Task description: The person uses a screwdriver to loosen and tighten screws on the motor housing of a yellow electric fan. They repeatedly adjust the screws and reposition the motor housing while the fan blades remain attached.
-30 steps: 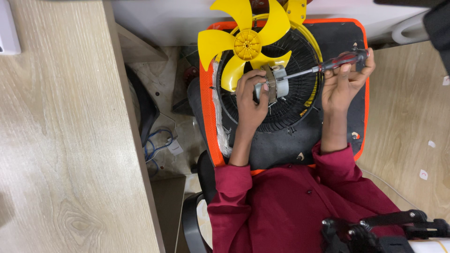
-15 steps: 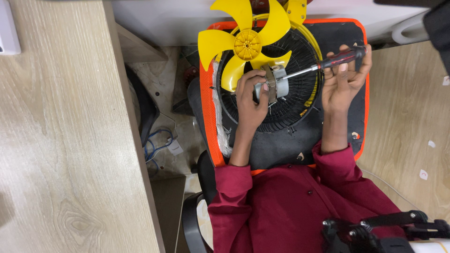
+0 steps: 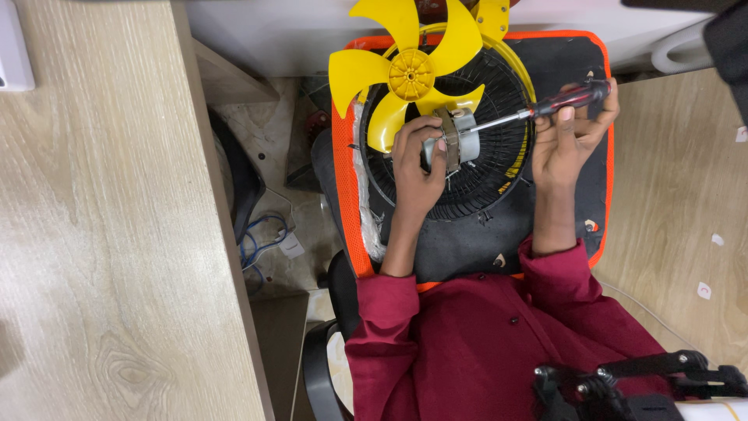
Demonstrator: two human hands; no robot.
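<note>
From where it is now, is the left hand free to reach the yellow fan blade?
Probably yes. The left hand grips the grey motor, and the yellow fan blade sits right above its fingers with nothing between. It would have to let the motor go first.

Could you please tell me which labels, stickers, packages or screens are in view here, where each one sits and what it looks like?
Stickers: two small round white-and-orange marks on the black pad, near its lower edge, by the right wrist.
Yellow label: narrow strip on the black fan grille, right of the motor, under the screwdriver shaft.
White tags: small pale scraps on the wooden surface at right.
White box: flat pale object at the far left edge, mostly cut off.
No screens in view.
</note>
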